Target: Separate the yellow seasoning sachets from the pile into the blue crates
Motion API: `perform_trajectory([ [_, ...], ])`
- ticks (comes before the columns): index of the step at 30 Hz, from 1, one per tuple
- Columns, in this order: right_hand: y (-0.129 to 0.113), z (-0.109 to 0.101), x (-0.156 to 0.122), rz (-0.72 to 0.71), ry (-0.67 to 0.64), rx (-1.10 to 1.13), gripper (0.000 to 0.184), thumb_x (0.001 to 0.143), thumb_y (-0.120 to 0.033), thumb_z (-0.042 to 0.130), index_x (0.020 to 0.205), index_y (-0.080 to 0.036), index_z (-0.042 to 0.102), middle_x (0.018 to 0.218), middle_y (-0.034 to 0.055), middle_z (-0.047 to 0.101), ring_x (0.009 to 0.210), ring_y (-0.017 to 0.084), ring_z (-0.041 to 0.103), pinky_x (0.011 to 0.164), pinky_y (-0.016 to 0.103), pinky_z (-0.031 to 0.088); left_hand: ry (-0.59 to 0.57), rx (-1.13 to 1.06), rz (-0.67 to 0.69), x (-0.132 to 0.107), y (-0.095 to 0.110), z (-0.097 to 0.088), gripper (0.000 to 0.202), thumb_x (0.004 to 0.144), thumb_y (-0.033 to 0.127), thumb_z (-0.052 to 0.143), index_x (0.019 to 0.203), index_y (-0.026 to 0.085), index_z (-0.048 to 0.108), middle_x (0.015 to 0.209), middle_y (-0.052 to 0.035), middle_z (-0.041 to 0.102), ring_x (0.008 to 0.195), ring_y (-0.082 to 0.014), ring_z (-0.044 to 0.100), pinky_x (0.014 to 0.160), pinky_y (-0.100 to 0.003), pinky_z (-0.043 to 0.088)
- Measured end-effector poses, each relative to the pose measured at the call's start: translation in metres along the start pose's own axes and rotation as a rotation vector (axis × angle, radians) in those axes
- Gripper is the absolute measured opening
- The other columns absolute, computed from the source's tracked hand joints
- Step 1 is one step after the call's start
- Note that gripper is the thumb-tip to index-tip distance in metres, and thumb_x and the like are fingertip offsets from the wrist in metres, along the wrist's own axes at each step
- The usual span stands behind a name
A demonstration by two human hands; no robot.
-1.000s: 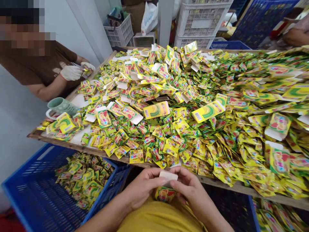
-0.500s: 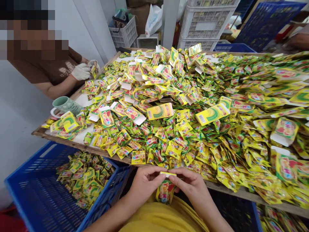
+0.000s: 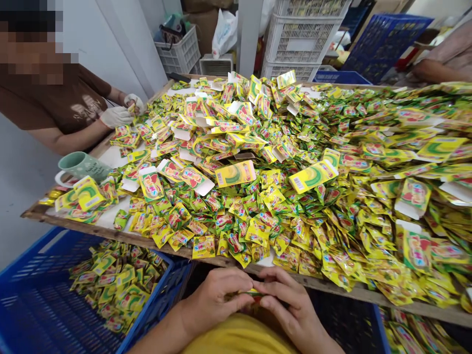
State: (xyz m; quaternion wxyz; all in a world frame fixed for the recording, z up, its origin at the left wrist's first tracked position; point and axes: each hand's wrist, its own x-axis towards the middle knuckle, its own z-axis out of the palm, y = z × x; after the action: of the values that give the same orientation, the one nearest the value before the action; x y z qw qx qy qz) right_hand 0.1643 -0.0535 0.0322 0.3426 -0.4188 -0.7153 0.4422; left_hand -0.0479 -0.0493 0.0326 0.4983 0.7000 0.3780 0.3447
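Close to my body, just off the table's front edge, my left hand (image 3: 219, 294) and my right hand (image 3: 285, 301) are closed on one small yellow-green candy box (image 3: 253, 292). Fingers cover most of it; only a narrow strip shows between the thumbs. Whether its flap is closed I cannot tell. Beyond the hands lies a wide heap of small yellow and green candy packets (image 3: 258, 231). Flat printed boxes lie on the heap, among them a yellow box (image 3: 236, 173) and another yellow box (image 3: 313, 176), some with white flaps open.
A blue crate (image 3: 37, 305) at lower left contains many filled boxes (image 3: 121, 280). A green mug (image 3: 86, 167) stands at the table's left corner. Across the left side, a person in white gloves (image 3: 117, 117) handles packets. White crates (image 3: 295, 44) are stacked behind the wooden-edged table (image 3: 155, 242).
The box was upright with its printed front and white top edge showing; now it is tilted and mostly covered by my fingers. The camera view has shifted slightly right.
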Motion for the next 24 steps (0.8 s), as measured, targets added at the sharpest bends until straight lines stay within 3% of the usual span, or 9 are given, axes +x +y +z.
perform_trajectory([
  [5, 0.005, 0.003, -0.001, -0.010, 0.047, -0.033, 0.033, 0.088, -0.016, 0.058, 0.116, -0.031, 0.066, 0.095, 0.0053, 0.063, 0.088, 0.017, 0.063, 0.074, 0.026, 0.054, 0.078, 0.047, 0.025, -0.005, -0.010, 0.004, 0.035, 0.083, 0.016, 0.065, 0.117, 0.024, 0.065, 0.108, -0.0082, 0.072, 0.098, -0.0182, 0.067, 0.089, -0.026, 0.051],
  [10, 0.008, 0.016, -0.005, 0.014, 0.078, 0.039, 0.026, 0.087, -0.015, 0.059, 0.106, -0.028, 0.070, 0.086, 0.0034, 0.062, 0.078, 0.015, 0.062, 0.067, 0.025, 0.052, 0.046, -0.014, -0.039, -0.009, -0.014, 0.004, 0.021, 0.083, 0.016, 0.064, 0.102, 0.021, 0.071, 0.101, -0.0086, 0.073, 0.093, -0.0173, 0.068, 0.084, -0.025, 0.053],
  [13, 0.005, 0.006, 0.002, 0.054, -0.011, 0.052, 0.018, 0.088, -0.020, 0.059, 0.100, -0.025, 0.072, 0.085, 0.0036, 0.063, 0.077, 0.015, 0.062, 0.065, 0.025, 0.052, -0.004, -0.012, -0.099, -0.008, -0.013, 0.004, 0.017, 0.082, 0.018, 0.064, 0.098, 0.020, 0.072, 0.091, -0.0068, 0.073, 0.085, -0.0164, 0.068, 0.078, -0.024, 0.053],
  [15, 0.003, -0.012, 0.021, 0.031, 0.008, -0.013, 0.015, 0.088, -0.022, 0.058, 0.093, -0.024, 0.073, 0.086, 0.0041, 0.065, 0.079, 0.016, 0.063, 0.068, 0.027, 0.052, 0.039, 0.025, -0.133, -0.009, -0.011, 0.003, 0.021, 0.083, 0.021, 0.063, 0.103, 0.022, 0.070, 0.093, -0.0060, 0.073, 0.086, -0.0171, 0.067, 0.080, -0.026, 0.052],
  [17, 0.003, -0.034, 0.054, -0.038, 0.177, -0.186, 0.017, 0.090, -0.021, 0.055, 0.089, -0.023, 0.072, 0.088, 0.0048, 0.066, 0.084, 0.017, 0.062, 0.073, 0.030, 0.051, 0.167, 0.070, -0.174, -0.016, -0.009, -0.002, 0.023, 0.084, 0.024, 0.061, 0.106, 0.023, 0.068, 0.100, -0.0061, 0.073, 0.090, -0.0187, 0.067, 0.083, -0.027, 0.052],
  [19, 0.006, -0.052, 0.092, -0.089, 0.312, -0.373, 0.021, 0.091, -0.021, 0.052, 0.102, -0.024, 0.070, 0.100, 0.0073, 0.064, 0.096, 0.021, 0.060, 0.085, 0.037, 0.049, 0.359, 0.114, -0.257, -0.032, -0.010, -0.016, 0.023, 0.084, 0.029, 0.061, 0.104, 0.023, 0.068, 0.103, -0.0062, 0.072, 0.092, -0.0205, 0.067, 0.083, -0.029, 0.052],
  [22, 0.015, -0.064, 0.139, -0.102, 0.252, -0.649, 0.039, 0.080, -0.027, 0.067, 0.118, -0.021, 0.063, 0.114, 0.0134, 0.059, 0.107, 0.030, 0.052, 0.090, 0.047, 0.046, 0.744, 0.238, -0.503, -0.075, -0.022, -0.051, 0.031, 0.080, 0.042, 0.061, 0.103, 0.021, 0.067, 0.102, -0.0053, 0.072, 0.085, -0.0222, 0.068, 0.075, -0.029, 0.055],
  [24, 0.021, -0.065, 0.153, -0.077, 0.185, -0.756, 0.048, 0.072, -0.027, 0.075, 0.118, -0.019, 0.063, 0.113, 0.0151, 0.059, 0.107, 0.033, 0.051, 0.090, 0.050, 0.045, 0.948, 0.385, -0.672, -0.112, -0.038, -0.078, 0.037, 0.078, 0.049, 0.059, 0.102, 0.021, 0.067, 0.098, -0.0032, 0.073, 0.079, -0.0222, 0.069, 0.066, -0.029, 0.055],
])
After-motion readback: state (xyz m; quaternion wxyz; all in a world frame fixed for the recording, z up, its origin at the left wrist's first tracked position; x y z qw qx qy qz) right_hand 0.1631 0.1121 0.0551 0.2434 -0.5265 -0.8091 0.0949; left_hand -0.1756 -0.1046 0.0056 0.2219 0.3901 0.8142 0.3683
